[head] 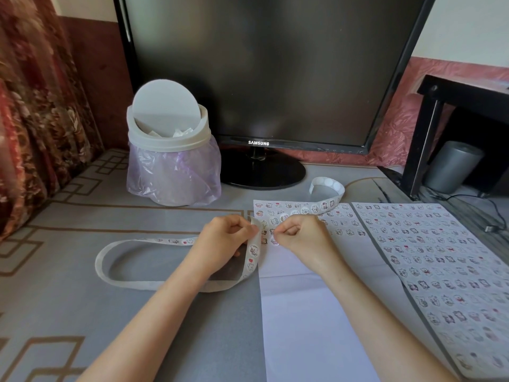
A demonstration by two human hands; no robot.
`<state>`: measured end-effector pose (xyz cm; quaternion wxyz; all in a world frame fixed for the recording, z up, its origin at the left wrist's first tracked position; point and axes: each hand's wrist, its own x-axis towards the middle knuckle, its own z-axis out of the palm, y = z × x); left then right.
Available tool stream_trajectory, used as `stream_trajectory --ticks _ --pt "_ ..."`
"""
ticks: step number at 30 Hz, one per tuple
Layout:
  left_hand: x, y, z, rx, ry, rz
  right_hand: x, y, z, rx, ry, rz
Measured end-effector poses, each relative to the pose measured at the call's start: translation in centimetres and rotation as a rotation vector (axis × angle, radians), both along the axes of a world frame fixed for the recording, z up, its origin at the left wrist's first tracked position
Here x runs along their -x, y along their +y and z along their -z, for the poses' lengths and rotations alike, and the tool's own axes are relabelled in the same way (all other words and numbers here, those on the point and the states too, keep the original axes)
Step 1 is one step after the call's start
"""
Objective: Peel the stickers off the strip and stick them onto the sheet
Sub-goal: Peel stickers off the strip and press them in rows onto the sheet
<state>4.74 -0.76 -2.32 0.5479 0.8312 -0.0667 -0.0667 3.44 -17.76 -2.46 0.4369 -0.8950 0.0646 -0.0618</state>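
A long white sticker strip (252,253) with small cartoon stickers loops over the table to the left. My left hand (228,238) pinches it at the left edge of the white sheet (303,312). The strip's far end (327,188) curls over the sheet's top. My right hand (298,234) is curled just right of the left hand and pinches a small sticker (274,241) against the sheet's fourth row. Several rows of stickers fill the sheet's top; its lower part is blank.
A second sheet (440,257) full of stickers lies to the right. A white swing-lid bin (169,142) with a purple bag stands at the back left, a black monitor (264,78) behind. A black shelf and cables are at far right.
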Motion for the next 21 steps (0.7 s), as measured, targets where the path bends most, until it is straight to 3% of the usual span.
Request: stream_trajectory --ticks 12,21 --pt "0.04 -0.26 -0.06 -0.077 -0.084 0.021 -0.14 0.01 0.44 0.055 -0.029 -0.012" --pt "0.14 -0.22 -0.27 -0.094 -0.079 0.019 -0.63 -0.80 0.46 -0.019 -0.020 -0.022"
